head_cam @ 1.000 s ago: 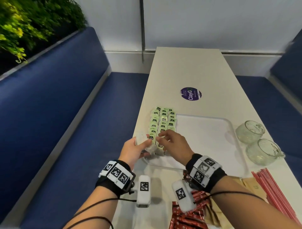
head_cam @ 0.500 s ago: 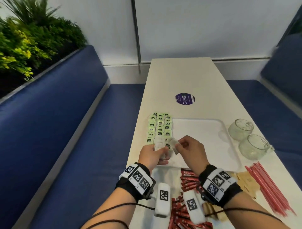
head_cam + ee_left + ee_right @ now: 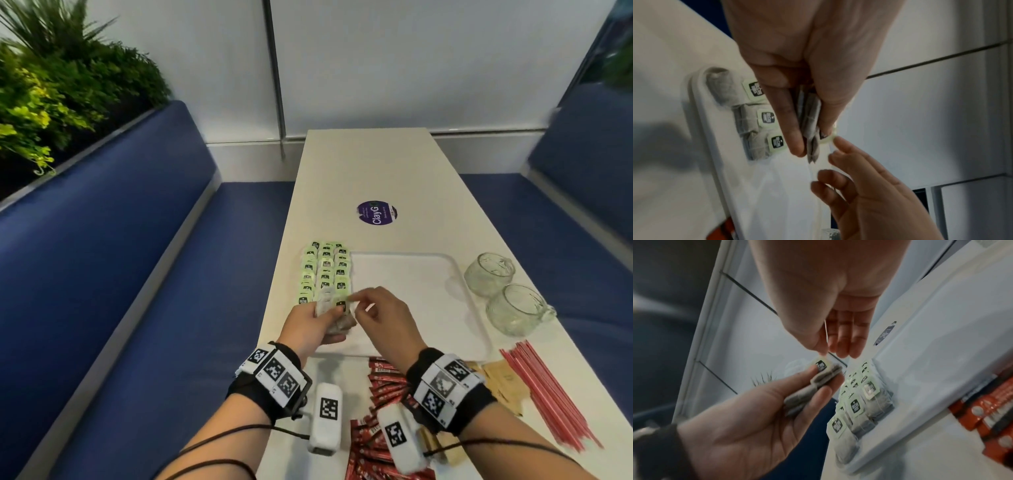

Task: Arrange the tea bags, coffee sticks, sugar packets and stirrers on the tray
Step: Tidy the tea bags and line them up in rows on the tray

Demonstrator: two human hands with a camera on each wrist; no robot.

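Left grip: the left hand (image 3: 313,323) is curled round a small stack of tea bags (image 3: 810,123), thumb on top, fingers beneath, held just above the near left corner of the tray (image 3: 455,274).
Right grip: the right hand (image 3: 380,317) pinches the pale green tag (image 3: 821,365) of the top bag between thumb and forefinger; the other fingers hang loose.
Tea bags laid: rows of bags (image 3: 325,270) run along the tray's left edge from far to near, tags up, each overlapping the next.
Step in hand: by my reading, peeling one bag off the stack to extend the rows at their near end.
Doing it well: pull by the tag only until the bag slides free, then take the bag itself, since the thin string (image 3: 826,335) could tangle or drag a second bag out. Ease the left thumb slightly so only one bag leaves.
Placement: set it tag up, lined up with the nearest row and overlapping like the others.
Risk: a brush of the hand could disturb the laid rows.
Waiting: coffee sticks (image 3: 383,377), sugar packets (image 3: 503,380) and stirrers (image 3: 544,390) lie on the bench (image 3: 370,171) near the tray's near edge.
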